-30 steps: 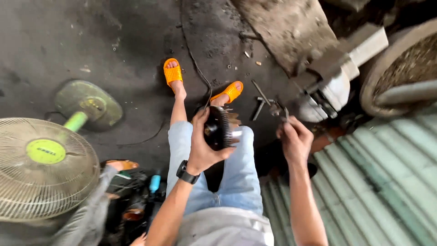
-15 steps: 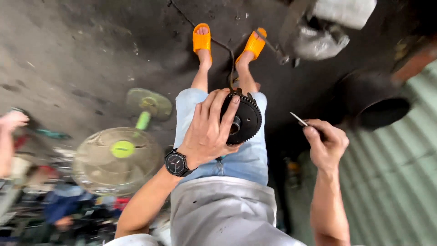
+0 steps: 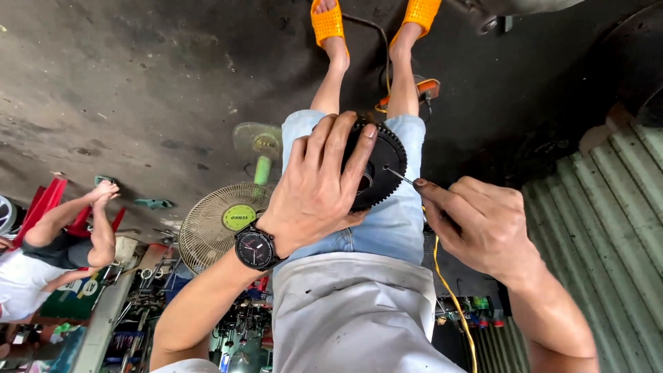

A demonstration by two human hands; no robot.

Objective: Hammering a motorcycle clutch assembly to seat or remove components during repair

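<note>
The black toothed round part [image 3: 376, 166] now sits over the lap, gripped by the left hand [image 3: 321, 186], and the right hand [image 3: 483, 224], away before, has come close, pinching a thin metal tool [image 3: 400, 176] that touches its middle.

My left hand [image 3: 321, 190] covering much of the black toothed part [image 3: 383, 162], thin tool's [image 3: 400, 177] handle buried in my right hand [image 3: 480, 228], orange sandals [image 3: 328, 21] cut off at top edge, seated person [image 3: 48, 249] cropped at left edge, tools at lower left too small to tell.
</note>
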